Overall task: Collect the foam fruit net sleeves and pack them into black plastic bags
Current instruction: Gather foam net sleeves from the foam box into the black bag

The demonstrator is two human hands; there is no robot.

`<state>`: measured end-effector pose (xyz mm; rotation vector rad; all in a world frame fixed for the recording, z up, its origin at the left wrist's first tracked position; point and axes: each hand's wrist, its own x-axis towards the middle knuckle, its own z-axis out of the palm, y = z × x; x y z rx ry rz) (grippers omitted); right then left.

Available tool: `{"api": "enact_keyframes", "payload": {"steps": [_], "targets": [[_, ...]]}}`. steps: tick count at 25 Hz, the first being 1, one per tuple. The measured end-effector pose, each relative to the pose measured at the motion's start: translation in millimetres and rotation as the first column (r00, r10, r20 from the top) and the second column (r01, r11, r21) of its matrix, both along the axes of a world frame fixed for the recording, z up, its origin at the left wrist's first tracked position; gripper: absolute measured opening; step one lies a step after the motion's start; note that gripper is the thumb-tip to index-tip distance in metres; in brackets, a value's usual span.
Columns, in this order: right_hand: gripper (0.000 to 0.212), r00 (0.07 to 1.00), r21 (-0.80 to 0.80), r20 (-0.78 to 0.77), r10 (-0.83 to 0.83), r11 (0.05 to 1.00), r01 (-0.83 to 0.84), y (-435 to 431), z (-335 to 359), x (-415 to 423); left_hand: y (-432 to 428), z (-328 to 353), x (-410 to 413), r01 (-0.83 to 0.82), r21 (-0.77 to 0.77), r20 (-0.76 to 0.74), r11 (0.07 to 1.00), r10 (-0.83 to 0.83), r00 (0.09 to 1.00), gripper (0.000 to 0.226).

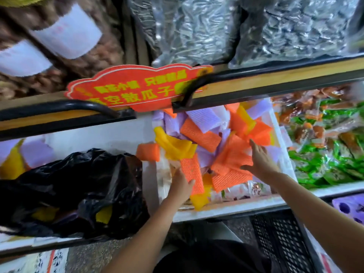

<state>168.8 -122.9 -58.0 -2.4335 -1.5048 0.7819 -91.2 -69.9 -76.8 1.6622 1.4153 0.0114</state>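
Note:
A white foam box holds a loose heap of orange, yellow and purple foam net sleeves. My left hand grips a bunch of sleeves at the box's left front: an orange one topped by yellow ones. My right hand lies with fingers spread on a pile of orange sleeves, the thumb under its edge. A crumpled black plastic bag sits in the box to the left, yellow and purple sleeves showing through its folds.
A red price sign and a black-edged wooden shelf overhang the boxes. Packaged snacks in green and orange wrappers fill the bin at right. A black plastic crate stands on the floor below. Clear bags of goods sit above.

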Motion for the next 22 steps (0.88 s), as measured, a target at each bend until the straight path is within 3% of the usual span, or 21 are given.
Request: {"api": "enact_keyframes", "payload": {"steps": [2,5,8,12,14,16,19,22], "targets": [[0.100,1.000,0.007,0.006,0.029,1.000,-0.029,0,-2,-1,2,-3,5,-0.122,-0.033,-0.015,0.992,0.122,0.992,0.061],[0.059,0.996,0.046,-0.011,0.085,0.995,-0.084,-5,-2,5,-2,-3,17,-0.178,-0.011,-0.056,0.984,0.177,0.983,0.051],[0.034,0.989,0.079,-0.099,0.114,0.991,-0.107,-13,-1,5,-11,12,19,-0.255,-0.034,0.047,0.966,0.257,0.965,0.033],[0.025,0.980,0.136,-0.176,0.094,0.988,-0.070,-23,9,7,-28,36,10,-0.342,0.041,0.126,0.939,0.335,0.934,0.009],[0.019,0.949,0.212,-0.316,0.015,0.976,0.055,-27,20,6,-37,44,8,-0.357,0.082,0.159,0.930,0.342,0.926,0.009],[0.016,0.853,0.213,-0.517,-0.073,0.954,0.211,-30,29,-7,-42,48,13,-0.374,0.077,0.216,0.924,0.351,0.911,0.009],[0.018,0.705,0.076,-0.696,-0.135,0.963,0.259,-32,32,-48,-45,51,33,-0.438,-0.123,0.394,0.891,0.449,0.802,0.019],[0.031,0.705,-0.037,-0.691,-0.157,0.983,0.182,-30,29,-79,-46,52,48,-0.411,-0.280,0.449,0.868,0.497,0.743,0.017]]}}
